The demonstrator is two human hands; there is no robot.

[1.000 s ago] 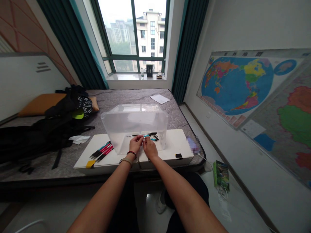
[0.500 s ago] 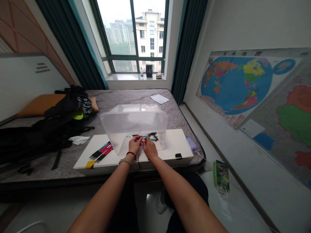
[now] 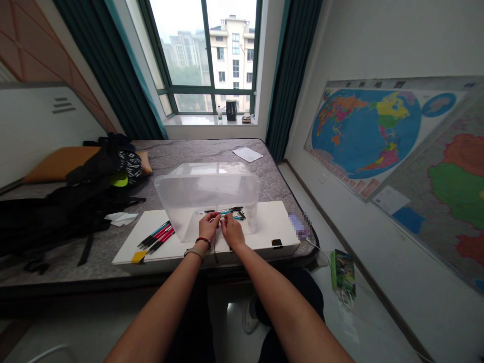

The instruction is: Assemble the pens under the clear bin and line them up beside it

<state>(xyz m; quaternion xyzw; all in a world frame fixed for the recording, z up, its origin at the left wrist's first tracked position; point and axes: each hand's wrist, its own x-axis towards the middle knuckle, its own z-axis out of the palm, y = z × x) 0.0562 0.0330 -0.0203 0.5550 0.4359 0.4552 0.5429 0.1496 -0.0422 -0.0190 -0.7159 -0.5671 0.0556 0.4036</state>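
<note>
My left hand and my right hand meet at the open mouth of a clear plastic bin, which lies on its side. Both have thumb and fingers pinched together. Something small and pale shows between the fingertips, too small to name. Just beyond the fingers, inside the bin, lie several pen parts, black and blue. To the left of the bin, a row of black, blue and red pens rests on a white box top.
Two white boxes side by side carry the bin on the edge of a grey mattress. A black bag and a crumpled tissue lie left. A sheet of paper is behind the bin; a phone with a cable lies right.
Both hands stay together at the bin's mouth, with only slight finger movement. The whole view has shifted a little. The pens at the left lie as before.
</note>
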